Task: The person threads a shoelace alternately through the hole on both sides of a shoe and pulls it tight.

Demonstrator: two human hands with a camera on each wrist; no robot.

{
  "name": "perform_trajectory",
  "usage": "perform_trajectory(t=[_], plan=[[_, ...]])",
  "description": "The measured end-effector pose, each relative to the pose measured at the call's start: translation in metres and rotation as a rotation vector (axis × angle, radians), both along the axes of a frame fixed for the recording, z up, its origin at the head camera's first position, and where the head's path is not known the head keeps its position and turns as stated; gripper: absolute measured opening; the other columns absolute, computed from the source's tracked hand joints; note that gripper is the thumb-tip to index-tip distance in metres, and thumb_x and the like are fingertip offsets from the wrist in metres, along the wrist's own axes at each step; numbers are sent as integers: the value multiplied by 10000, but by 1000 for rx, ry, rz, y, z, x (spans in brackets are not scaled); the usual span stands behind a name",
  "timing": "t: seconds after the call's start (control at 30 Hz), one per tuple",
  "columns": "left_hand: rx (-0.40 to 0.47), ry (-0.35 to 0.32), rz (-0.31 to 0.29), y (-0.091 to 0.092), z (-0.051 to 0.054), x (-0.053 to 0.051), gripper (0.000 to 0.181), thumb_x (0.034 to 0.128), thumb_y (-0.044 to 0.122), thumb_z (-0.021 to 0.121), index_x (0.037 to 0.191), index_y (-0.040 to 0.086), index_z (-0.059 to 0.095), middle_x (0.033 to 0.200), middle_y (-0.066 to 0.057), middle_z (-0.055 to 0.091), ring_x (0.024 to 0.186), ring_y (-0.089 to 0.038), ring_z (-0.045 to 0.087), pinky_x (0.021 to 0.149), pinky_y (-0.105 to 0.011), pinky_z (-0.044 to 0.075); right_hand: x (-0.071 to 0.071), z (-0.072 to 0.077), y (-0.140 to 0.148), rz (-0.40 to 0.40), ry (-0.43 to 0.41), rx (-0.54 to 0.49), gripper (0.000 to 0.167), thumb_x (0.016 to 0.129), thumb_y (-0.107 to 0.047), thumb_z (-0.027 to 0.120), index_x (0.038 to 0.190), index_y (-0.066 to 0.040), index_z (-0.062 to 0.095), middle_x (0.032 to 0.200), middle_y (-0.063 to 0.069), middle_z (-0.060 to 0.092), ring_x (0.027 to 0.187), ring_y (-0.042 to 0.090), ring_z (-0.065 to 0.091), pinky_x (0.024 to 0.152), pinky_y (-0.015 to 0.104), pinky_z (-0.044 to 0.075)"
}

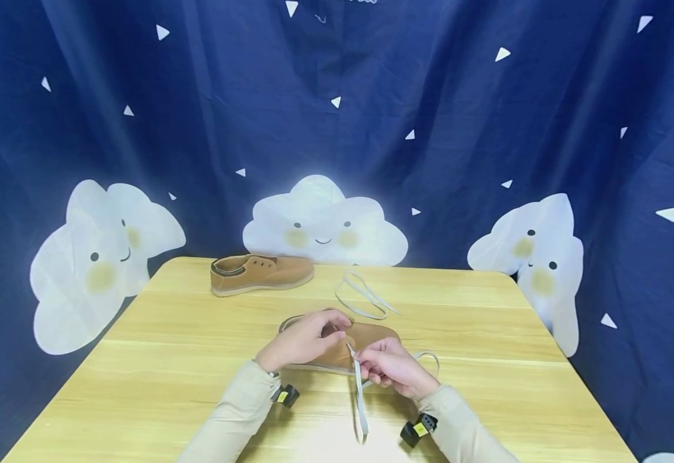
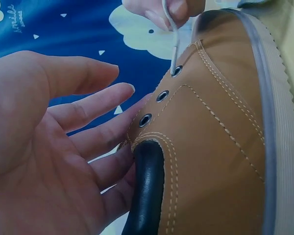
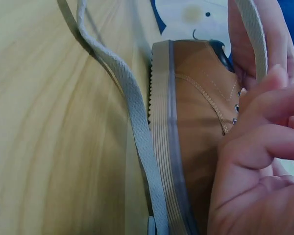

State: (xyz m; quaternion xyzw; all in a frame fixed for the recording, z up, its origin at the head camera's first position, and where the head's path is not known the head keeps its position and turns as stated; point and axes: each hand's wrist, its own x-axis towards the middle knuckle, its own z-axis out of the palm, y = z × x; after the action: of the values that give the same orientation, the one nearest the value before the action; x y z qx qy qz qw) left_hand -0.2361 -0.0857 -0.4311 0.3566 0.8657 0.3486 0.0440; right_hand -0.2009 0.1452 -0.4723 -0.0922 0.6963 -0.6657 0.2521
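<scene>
A brown shoe point(image 1: 374, 334) with a pale sole lies near the middle of the table, toe to the right. My right hand point(image 1: 396, 366) pinches a light grey shoelace point(image 1: 360, 395), whose loose part hangs over the table's near side. In the left wrist view, the tip of the lace point(image 2: 175, 58) meets the eyelet point(image 2: 177, 71) nearest the toe; whether it has gone in, I cannot tell. My left hand point(image 1: 308, 337) is at the shoe's opening, its fingers loosely spread, with some fingertips hidden behind the eyelet flap.
A second brown shoe point(image 1: 273, 273) without a lace stands at the table's back left edge. Another light lace point(image 1: 366, 296) lies looped behind the near shoe. A blue curtain point(image 1: 337, 141) with clouds hangs behind the wooden table point(image 1: 487, 321).
</scene>
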Motion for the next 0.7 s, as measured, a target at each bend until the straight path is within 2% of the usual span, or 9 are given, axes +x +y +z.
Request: perform_trajectory(t=[0.17, 0.4, 0.7], plan=[[1, 1, -5, 0, -1, -1, 289, 1041, 174, 595, 1298, 52, 650, 1246, -78, 720, 1077, -194, 682, 947, -325, 568, 2, 0, -2, -8, -27, -14, 271, 979, -160, 616, 718, -116, 674, 510, -131, 564, 388, -43, 424, 375, 105, 271], [3, -8, -3, 0, 1, 1, 285, 1042, 166, 595, 1298, 53, 650, 1241, -82, 719, 1102, -208, 681, 973, -364, 567, 6, 0, -6, 0, -56, -48, 205, 980, -155, 604, 809, -85, 692, 509, -138, 556, 382, -64, 434, 372, 97, 280], [6, -25, -18, 1, 0, 0, 291, 1042, 164, 592, 1295, 32, 648, 1245, -82, 713, 1135, -225, 681, 1002, -380, 561, 7, 3, -10, -31, -77, -65, 235, 993, -172, 604, 769, -107, 634, 501, -129, 523, 377, -49, 406, 372, 102, 281]])
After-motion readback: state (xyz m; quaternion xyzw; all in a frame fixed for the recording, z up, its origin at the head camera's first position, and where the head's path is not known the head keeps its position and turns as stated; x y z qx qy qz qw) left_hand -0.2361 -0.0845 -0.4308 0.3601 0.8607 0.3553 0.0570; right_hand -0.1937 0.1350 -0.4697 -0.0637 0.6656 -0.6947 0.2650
